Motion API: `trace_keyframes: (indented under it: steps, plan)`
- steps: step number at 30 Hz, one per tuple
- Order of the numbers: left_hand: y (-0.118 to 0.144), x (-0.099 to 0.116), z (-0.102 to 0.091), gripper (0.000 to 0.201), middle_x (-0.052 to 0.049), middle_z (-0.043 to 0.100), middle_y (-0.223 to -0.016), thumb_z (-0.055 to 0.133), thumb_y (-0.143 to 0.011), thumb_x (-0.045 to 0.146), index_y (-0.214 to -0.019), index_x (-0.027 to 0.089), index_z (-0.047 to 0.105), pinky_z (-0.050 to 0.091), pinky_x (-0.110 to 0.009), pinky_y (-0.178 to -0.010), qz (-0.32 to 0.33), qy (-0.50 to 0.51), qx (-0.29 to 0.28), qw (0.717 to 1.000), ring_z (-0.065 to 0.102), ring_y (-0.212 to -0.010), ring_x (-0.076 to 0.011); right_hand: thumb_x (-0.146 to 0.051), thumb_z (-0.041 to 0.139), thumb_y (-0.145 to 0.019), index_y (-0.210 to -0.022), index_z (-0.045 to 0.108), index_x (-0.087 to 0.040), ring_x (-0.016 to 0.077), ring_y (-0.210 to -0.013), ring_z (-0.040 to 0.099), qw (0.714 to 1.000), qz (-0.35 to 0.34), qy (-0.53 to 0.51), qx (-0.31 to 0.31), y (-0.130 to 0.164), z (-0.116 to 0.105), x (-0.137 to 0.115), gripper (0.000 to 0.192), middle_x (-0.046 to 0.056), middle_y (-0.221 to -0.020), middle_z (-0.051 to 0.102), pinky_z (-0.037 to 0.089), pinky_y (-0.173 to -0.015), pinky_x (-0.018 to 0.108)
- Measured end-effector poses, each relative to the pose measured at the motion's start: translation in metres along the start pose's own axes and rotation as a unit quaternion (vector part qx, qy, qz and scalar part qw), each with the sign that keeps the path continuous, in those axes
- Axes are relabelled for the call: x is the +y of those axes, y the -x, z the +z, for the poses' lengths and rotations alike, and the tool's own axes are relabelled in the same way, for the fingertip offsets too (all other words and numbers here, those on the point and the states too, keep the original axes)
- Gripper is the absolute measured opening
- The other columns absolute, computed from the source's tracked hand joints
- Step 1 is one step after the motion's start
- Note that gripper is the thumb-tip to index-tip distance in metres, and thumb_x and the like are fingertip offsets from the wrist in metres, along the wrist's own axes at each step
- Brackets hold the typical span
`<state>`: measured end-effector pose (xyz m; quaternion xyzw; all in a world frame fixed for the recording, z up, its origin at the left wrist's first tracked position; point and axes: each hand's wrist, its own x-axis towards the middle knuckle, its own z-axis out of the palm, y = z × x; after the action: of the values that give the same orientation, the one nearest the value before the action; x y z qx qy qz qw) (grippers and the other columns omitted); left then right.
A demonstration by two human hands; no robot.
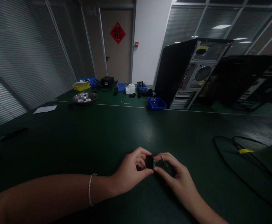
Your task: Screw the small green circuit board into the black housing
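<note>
Both hands meet low on the matte, dark green table mat (108, 130). The left hand (128, 172), a thin silver bangle (90, 193) on its wrist, pinches a small black block-shaped part with a green edge (150, 162) between thumb and forefinger. The right hand (176, 179) closes on the same part from the other side, thumb and forefinger pressed to it, with a thin metal pin or tool tip (161, 156) rising just above those fingers; what it is cannot be told.

Far beyond the fingertips stand a shiny round steel bowl (85, 98), a blue plastic bin (157, 103) and an open black computer tower with a perforated grey metal back (192, 73). Right of the right hand loops a black cable with a yellow tag (245, 151). The door behind bears a red diamond paper with a black character (117, 33), not clearly legible.
</note>
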<state>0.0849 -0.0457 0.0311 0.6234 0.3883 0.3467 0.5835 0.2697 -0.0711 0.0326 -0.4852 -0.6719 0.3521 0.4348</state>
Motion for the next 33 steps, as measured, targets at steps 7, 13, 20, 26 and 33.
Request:
trace_keyframes:
  steps: [7,13,20,26,33]
  plan:
    - [-0.001,0.002,0.0,0.04,-0.003,0.063,-0.091,0.073,-0.07,0.013,-0.106,0.015,0.056,0.044,-0.025,-0.066,0.01,0.039,-0.021,0.999,0.055,-0.073,-0.0105,-0.023,0.067,-0.082,-0.094,0.066,-0.023,0.0205,-0.092,0.062,1.0,-0.011,0.003,-0.001,0.0,0.004,0.0,0.011,0.004,-0.094,0.066,0.047,-0.082,0.03]
    - [-0.003,0.001,-0.006,0.043,-0.005,0.064,-0.097,0.075,-0.069,0.012,-0.107,0.014,0.055,0.046,-0.026,-0.07,-0.005,0.091,-0.002,0.996,0.057,-0.075,-0.0102,-0.022,0.065,-0.084,-0.096,0.066,-0.024,0.0187,-0.088,0.062,0.999,-0.033,-0.028,-0.023,-0.013,0.009,0.001,0.012,0.003,-0.091,0.064,0.047,-0.078,0.028]
    - [-0.006,-0.006,-0.011,0.048,-0.005,0.066,-0.093,0.076,-0.069,0.008,-0.111,0.014,0.052,0.048,-0.029,-0.077,0.004,0.186,-0.028,0.982,0.062,-0.082,-0.0124,-0.023,0.065,-0.084,-0.097,0.064,-0.026,0.0181,-0.091,0.06,0.995,-0.05,-0.079,-0.023,-0.019,0.009,-0.001,0.013,0.002,-0.093,0.062,0.048,-0.079,0.027]
    - [-0.005,-0.007,-0.011,0.047,-0.007,0.066,-0.1,0.074,-0.07,0.004,-0.111,0.015,0.052,0.05,-0.029,-0.079,0.01,0.226,-0.035,0.973,0.065,-0.088,-0.0139,-0.02,0.065,-0.084,-0.095,0.063,-0.026,0.0184,-0.091,0.061,0.994,-0.056,-0.091,-0.029,-0.015,0.01,-0.003,0.013,0.003,-0.094,0.061,0.049,-0.078,0.028]
    - [-0.002,-0.005,-0.011,0.045,-0.006,0.066,-0.099,0.073,-0.073,0.009,-0.112,0.016,0.053,0.048,-0.029,-0.079,0.011,0.146,-0.021,0.989,0.063,-0.088,-0.0139,-0.015,0.063,-0.084,-0.095,0.062,-0.025,0.018,-0.089,0.06,0.995,-0.082,-0.06,-0.022,-0.015,0.013,-0.005,0.015,0.003,-0.094,0.061,0.047,-0.077,0.028]
